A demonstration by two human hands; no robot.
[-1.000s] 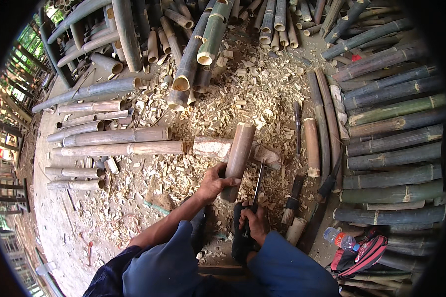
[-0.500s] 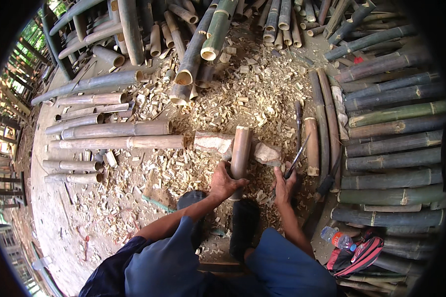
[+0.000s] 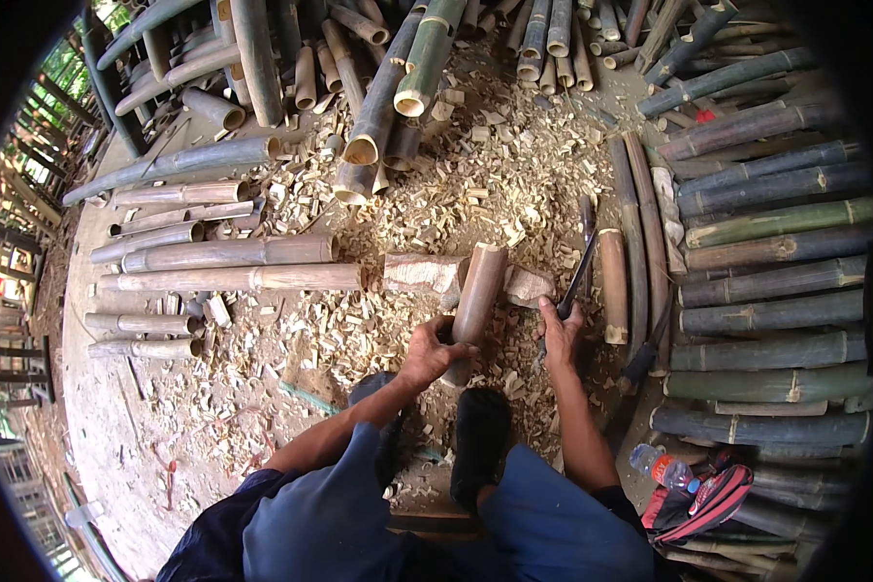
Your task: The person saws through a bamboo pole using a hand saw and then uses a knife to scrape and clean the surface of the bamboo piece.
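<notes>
My left hand (image 3: 431, 354) is wrapped round the lower part of a short bamboo section (image 3: 479, 291). Its upper part rests across a pale, hacked wooden block (image 3: 421, 275), tilted with the far end to the right. To the right of it, my right hand (image 3: 560, 339) is closed on the handle of a knife (image 3: 582, 264); its long dark blade points away and slightly right, apart from the bamboo. The handle is mostly hidden by the fingers. Both my feet, in dark footwear, are just below the bamboo's near end.
Wood chips (image 3: 514, 184) cover the floor. Bamboo lengths (image 3: 233, 278) lie at left, with a stack of poles (image 3: 771, 320) at right. Beside my right hand are a short bamboo piece (image 3: 612, 286) and a dark-handled tool (image 3: 640, 361). A bottle (image 3: 662, 467) rests by a red-black bag (image 3: 708, 500).
The bamboo's far end has swung to the right, so it tilts more. My left hand has shifted slightly left. My right hand has turned the knife more upright and moved a little away from me.
</notes>
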